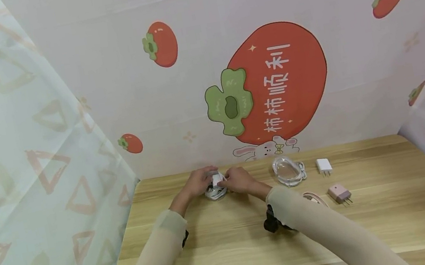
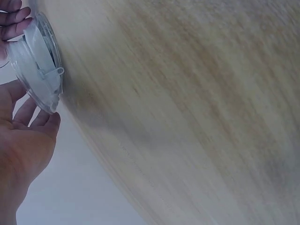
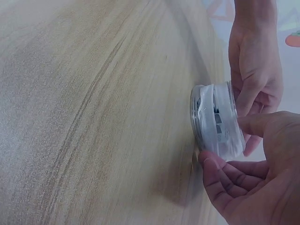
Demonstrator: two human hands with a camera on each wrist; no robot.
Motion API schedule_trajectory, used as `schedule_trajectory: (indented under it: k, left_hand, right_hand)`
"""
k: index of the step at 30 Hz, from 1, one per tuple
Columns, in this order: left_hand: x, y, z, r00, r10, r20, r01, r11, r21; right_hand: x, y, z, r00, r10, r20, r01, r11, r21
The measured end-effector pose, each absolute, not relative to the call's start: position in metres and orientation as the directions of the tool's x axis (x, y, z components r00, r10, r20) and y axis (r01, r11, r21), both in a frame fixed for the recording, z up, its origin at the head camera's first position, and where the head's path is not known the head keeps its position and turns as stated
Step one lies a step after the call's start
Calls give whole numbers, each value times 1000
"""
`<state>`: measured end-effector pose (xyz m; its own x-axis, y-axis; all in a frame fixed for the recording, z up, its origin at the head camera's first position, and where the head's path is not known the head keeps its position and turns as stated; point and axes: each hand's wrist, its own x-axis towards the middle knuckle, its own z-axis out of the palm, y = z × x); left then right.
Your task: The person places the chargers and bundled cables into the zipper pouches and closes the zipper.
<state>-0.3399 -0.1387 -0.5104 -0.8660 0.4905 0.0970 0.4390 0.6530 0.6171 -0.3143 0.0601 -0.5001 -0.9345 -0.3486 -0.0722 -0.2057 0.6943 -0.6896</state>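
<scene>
A clear round pouch with white contents lies near the table's back edge, between both hands. The left wrist view shows the pouch side-on, a small white loop like a zip pull on its side. My left hand grips its left side, its fingertips at the rim in the left wrist view. From the other side my right hand holds it, index finger at the top edge and the other fingers low on the side in the right wrist view. A white block shows between the hands in the head view.
Right of the hands lie a coil of white cable, a white plug charger and a pink-and-grey plug charger. A pale cable is partly hidden by the right sleeve. A persimmon-printed backdrop rises behind the table.
</scene>
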Motion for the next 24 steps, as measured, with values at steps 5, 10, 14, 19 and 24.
schedule_trajectory:
  k: [5,10,14,19,24]
  left_hand:
    - [-340,-143,-514,-854,506,123,467,639,612]
    - [-342,-147,-519,-837,529,139,500,638,585]
    - [-340,-148,-519,-839,530,121,493,645,584]
    - [-336,-148,-517,-841,529,111,492,663,565]
    - [-332,-148,-515,-847,522,104,485,675,556]
  right_hand:
    - [-314,58,-498,-938,-334,-95,-192,726,-660]
    - [-315,59,-497,-936,-347,-56,-240,747,-620]
    - [-318,61,-495,-930,-367,1,-300,760,-577]
    - [-323,62,-495,-928,-373,13,-314,759,-570]
    - [-328,62,-494,-927,-376,6,-313,763,-565]
